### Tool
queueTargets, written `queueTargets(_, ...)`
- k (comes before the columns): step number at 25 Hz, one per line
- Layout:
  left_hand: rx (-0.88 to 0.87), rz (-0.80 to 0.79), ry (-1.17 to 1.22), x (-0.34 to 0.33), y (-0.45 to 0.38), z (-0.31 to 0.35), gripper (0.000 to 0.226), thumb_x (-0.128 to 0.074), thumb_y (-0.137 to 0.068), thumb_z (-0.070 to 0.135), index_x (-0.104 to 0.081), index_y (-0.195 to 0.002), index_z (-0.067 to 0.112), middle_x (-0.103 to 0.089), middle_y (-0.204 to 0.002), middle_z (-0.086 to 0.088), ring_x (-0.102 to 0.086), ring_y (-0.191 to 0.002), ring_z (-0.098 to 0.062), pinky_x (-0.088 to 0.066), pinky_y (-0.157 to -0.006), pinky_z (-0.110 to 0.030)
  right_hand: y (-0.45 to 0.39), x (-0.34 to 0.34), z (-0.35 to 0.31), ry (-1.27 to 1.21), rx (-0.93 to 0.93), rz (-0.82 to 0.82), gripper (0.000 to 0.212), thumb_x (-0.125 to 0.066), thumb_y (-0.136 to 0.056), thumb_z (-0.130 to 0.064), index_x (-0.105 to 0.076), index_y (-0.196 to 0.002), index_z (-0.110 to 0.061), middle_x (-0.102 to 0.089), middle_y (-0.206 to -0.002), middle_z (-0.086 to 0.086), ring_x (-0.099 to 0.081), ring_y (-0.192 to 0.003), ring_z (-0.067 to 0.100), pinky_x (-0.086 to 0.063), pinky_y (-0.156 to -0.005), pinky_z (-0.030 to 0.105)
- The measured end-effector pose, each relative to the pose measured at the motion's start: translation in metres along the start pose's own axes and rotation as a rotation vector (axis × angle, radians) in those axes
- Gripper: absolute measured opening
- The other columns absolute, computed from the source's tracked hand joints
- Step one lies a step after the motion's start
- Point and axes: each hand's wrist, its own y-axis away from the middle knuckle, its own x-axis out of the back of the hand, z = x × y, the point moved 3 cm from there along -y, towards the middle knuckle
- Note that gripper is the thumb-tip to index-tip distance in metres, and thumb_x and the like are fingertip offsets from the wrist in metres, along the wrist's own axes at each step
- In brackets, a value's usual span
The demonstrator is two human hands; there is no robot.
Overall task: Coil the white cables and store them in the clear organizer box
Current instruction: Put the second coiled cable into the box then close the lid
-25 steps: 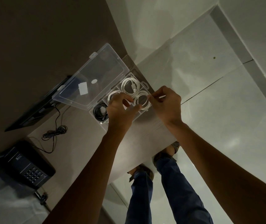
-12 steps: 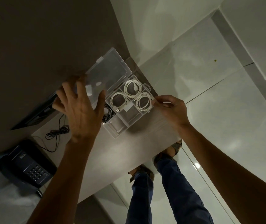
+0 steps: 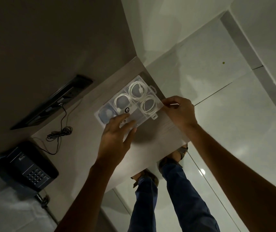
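The clear organizer box lies near the far right corner of the table with its lid down over the compartments. Three coiled white cables show through the lid: one at the far side, one in the middle, one at the right end. A dark coil fills the left compartment. My left hand rests flat on the lid's near left part, fingers spread. My right hand pinches the box's right corner.
A black desk phone sits at the table's left, with a bundled black cord behind it. A dark monitor stands at the back left. The table edge runs just right of the box, above the tiled floor and my legs.
The lid, held up by my left hand half a second ago, is now down on the box. My left hand came down with it. My right hand stayed at the box's right corner.
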Motion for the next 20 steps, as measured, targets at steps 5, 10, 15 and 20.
queueTargets(5,-0.081,0.036,0.071,-0.016,0.015,-0.018,0.038,-0.073,-0.101,0.006,-0.073,-0.139,0.009,-0.058,-0.160,-0.015,-0.053,-0.151,-0.034,-0.052,-0.119,-0.046,0.009,0.009,0.010,0.108,0.251,-0.107,0.045,-0.078,-0.097,-0.010,-0.068,-0.140,-0.020,-0.071,-0.141,-0.001,-0.067,-0.130,0.013,-0.057,-0.113,0.042)
queueTargets(10,-0.104,-0.023,-0.030,-0.019,0.017,-0.040,0.051,-0.078,-0.099,0.010,-0.065,-0.148,0.010,-0.047,-0.169,-0.014,-0.045,-0.157,-0.035,-0.053,-0.117,-0.056,0.016,-0.038,0.001,0.586,0.931,-0.215,0.055,-0.070,-0.105,-0.015,-0.053,-0.156,-0.005,-0.046,-0.168,0.016,-0.036,-0.160,0.038,-0.040,-0.127,0.052)
queueTargets(15,-0.136,0.004,-0.292,-0.035,0.022,-0.060,0.061,-0.067,-0.107,0.032,-0.047,-0.162,0.019,-0.026,-0.179,-0.014,-0.018,-0.168,-0.039,-0.015,-0.137,-0.049,0.004,-0.032,0.015,0.708,0.984,-0.362,0.055,-0.057,-0.109,-0.007,-0.041,-0.162,-0.005,-0.032,-0.174,0.016,-0.027,-0.164,0.037,-0.040,-0.128,0.048)
queueTargets(20,-0.168,0.066,-0.310,-0.059,0.025,-0.076,0.059,-0.052,-0.114,0.039,-0.034,-0.167,0.022,-0.017,-0.180,-0.013,-0.011,-0.169,-0.040,-0.003,-0.139,-0.049,-0.009,-0.030,0.023,0.749,0.983,-0.519,0.061,-0.051,-0.110,-0.010,-0.029,-0.167,-0.008,-0.020,-0.179,0.012,-0.015,-0.167,0.033,-0.032,-0.132,0.050)
